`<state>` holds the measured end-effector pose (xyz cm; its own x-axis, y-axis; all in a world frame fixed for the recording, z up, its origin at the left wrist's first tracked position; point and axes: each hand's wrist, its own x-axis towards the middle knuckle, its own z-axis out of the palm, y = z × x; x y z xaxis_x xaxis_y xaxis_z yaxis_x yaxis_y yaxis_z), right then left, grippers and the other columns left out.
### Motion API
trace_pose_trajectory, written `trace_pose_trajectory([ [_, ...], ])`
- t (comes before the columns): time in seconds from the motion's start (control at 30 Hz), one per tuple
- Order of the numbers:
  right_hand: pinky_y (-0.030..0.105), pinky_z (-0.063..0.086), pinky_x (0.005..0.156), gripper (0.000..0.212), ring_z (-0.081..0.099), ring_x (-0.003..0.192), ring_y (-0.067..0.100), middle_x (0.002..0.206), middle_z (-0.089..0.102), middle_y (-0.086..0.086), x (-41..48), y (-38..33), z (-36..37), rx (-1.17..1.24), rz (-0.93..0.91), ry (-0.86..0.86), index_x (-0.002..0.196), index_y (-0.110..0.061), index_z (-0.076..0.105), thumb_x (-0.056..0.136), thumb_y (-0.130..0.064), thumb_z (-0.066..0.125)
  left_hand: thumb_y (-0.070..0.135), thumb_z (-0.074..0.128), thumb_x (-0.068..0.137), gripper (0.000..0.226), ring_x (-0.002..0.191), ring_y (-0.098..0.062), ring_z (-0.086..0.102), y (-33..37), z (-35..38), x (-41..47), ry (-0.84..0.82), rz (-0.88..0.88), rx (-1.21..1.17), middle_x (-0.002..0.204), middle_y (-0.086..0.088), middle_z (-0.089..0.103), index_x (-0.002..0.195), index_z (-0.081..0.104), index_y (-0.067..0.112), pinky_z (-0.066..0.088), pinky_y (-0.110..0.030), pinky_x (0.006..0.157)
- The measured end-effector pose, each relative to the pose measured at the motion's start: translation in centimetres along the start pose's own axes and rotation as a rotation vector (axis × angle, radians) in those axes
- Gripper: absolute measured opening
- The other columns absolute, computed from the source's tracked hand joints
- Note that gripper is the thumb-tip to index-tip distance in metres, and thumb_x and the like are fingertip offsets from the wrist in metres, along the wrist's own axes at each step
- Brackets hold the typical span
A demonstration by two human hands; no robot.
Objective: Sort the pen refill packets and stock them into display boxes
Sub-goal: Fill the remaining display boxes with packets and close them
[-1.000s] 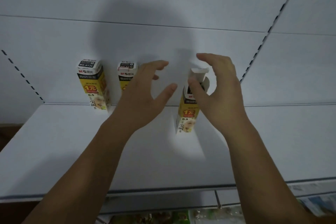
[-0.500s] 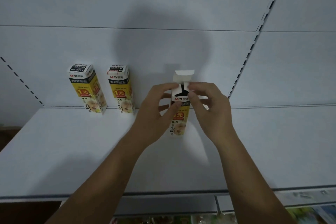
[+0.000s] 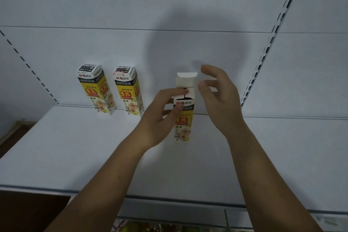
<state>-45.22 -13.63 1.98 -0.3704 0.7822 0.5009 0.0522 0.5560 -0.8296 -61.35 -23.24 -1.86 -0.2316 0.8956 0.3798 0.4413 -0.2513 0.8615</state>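
A tall yellow, white and black refill display box [image 3: 183,118] stands on the white shelf [image 3: 75,147], its white top flap raised. My left hand [image 3: 160,117] grips the box's upper left side, thumb on its front and fingers across the top panel. My right hand [image 3: 218,96] hovers just right of the box top, fingers loosely spread and touching nothing. Two more display boxes of the same kind, one [image 3: 95,89] at the left and one [image 3: 128,91] beside it, stand closed against the back wall.
The white back panel [image 3: 188,5] rises behind the shelf, with slotted uprights at the left [image 3: 28,66] and right [image 3: 267,47]. Below the shelf's front edge, colourful packaged goods [image 3: 150,227] show on a lower level. A dark brown surface [image 3: 28,211] lies at the lower left.
Both hands closed in on the open box and pinched its top. Now my right hand has let go and drawn back to the right, while my left hand still holds the box.
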Motion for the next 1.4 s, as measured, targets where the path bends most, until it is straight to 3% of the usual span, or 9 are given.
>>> trace_pose_trajectory([
  [0.1, 0.015, 0.053, 0.084, 0.029, 0.064, 0.117, 0.001, 0.133, 0.066, -0.008, 0.8, -0.3, 0.0, -0.004, -0.043, -0.149, 0.136, -0.019, 0.064, 0.107, -0.019, 0.056, 0.019, 0.055, 0.109, 0.032, 0.132, -0.013, 0.059, 0.1, 0.0, -0.1, 0.014, -0.008, -0.046, 0.141, 0.002, 0.06, 0.139, 0.059, 0.028, 0.058, -0.027, 0.096],
  [0.2, 0.033, 0.059, 0.093, 0.025, 0.066, 0.118, 0.008, 0.123, 0.071, -0.009, 0.3, 0.3, -0.1, 0.013, -0.063, -0.24, 0.13, -0.019, 0.068, 0.107, -0.018, 0.058, 0.021, 0.054, 0.11, 0.031, 0.13, -0.017, 0.061, 0.2, 0.0, -0.1, 0.045, 0.001, -0.048, 0.136, 0.0, 0.064, 0.14, 0.059, 0.024, 0.057, -0.025, 0.097],
  [0.33, 0.045, 0.059, 0.098, 0.031, 0.063, 0.126, 0.013, 0.134, 0.066, -0.005, -0.9, 1.5, -0.2, 0.088, -0.068, -0.275, 0.13, -0.016, 0.068, 0.103, -0.003, 0.059, 0.017, 0.057, 0.108, 0.032, 0.127, -0.016, 0.064, 0.2, 0.3, -0.1, 0.084, -0.019, -0.063, 0.132, -0.001, 0.066, 0.14, 0.06, 0.019, 0.058, -0.028, 0.097],
  [0.6, 0.026, 0.057, 0.095, 0.033, 0.058, 0.133, 0.011, 0.142, 0.063, 0.002, -1.5, 1.2, -0.1, 0.141, -0.062, -0.25, 0.129, -0.017, 0.07, 0.105, 0.0, 0.054, 0.013, 0.075, 0.095, 0.027, 0.119, -0.013, 0.07, 1.0, 0.4, -0.1, 0.225, -0.009, -0.161, 0.13, 0.004, 0.069, 0.118, 0.062, 0.018, 0.061, -0.026, 0.092],
  [0.8, 0.023, 0.055, 0.095, 0.031, 0.059, 0.132, 0.013, 0.143, 0.063, 0.005, -1.7, 1.2, 0.4, 0.146, -0.04, -0.218, 0.131, -0.014, 0.068, 0.109, -0.004, 0.049, 0.012, 0.075, 0.096, 0.04, 0.119, -0.016, 0.069, 0.8, -0.1, 0.1, 0.15, 0.026, -0.2, 0.134, 0.007, 0.063, 0.13, 0.055, 0.019, 0.062, -0.029, 0.087],
  [0.93, 0.017, 0.051, 0.099, 0.032, 0.055, 0.134, 0.002, 0.143, 0.062, 0.0, -1.9, 0.9, 1.1, 0.045, -0.064, -0.188, 0.131, -0.016, 0.069, 0.108, -0.005, 0.05, 0.013, 0.072, 0.099, 0.035, 0.119, -0.011, 0.068, 0.5, -0.5, 0.2, 0.112, 0.075, -0.178, 0.126, 0.026, 0.061, 0.13, 0.059, 0.022, 0.062, -0.027, 0.087],
  [1.1, 0.031, 0.052, 0.107, 0.035, 0.049, 0.141, 0.003, 0.152, 0.054, -0.004, -3.0, 1.7, 1.9, 0.0, -0.062, -0.133, 0.135, -0.018, 0.068, 0.108, -0.004, 0.05, 0.012, 0.073, 0.097, 0.022, 0.122, -0.011, 0.067, -0.6, -0.8, 0.8, 0.108, 0.127, -0.122, 0.137, 0.0, 0.063, 0.118, 0.072, 0.018, 0.061, -0.026, 0.089],
  [1.23, 0.052, 0.053, 0.106, 0.031, 0.049, 0.144, 0.017, 0.155, 0.05, 0.002, -4.5, 2.3, 2.3, 0.083, -0.068, -0.073, 0.128, -0.017, 0.068, 0.108, -0.002, 0.049, 0.01, 0.073, 0.097, 0.016, 0.121, -0.009, 0.066, -0.8, -0.7, 0.7, 0.077, 0.169, -0.132, 0.133, -0.005, 0.064, 0.112, 0.073, 0.016, 0.061, -0.023, 0.085],
  [1.4, 0.043, 0.052, 0.108, 0.043, 0.048, 0.142, 0.012, 0.157, 0.043, -0.009, -5.4, 1.5, 3.0, 0.065, 0.022, -0.049, 0.133, -0.027, 0.06, 0.101, 0.0, 0.062, 0.006, 0.071, 0.098, 0.034, 0.128, -0.013, 0.062, -0.9, -0.4, 0.0, 0.058, 0.18, -0.101, 0.139, -0.001, 0.057, 0.126, 0.064, 0.024, 0.062, -0.028, 0.09],
])
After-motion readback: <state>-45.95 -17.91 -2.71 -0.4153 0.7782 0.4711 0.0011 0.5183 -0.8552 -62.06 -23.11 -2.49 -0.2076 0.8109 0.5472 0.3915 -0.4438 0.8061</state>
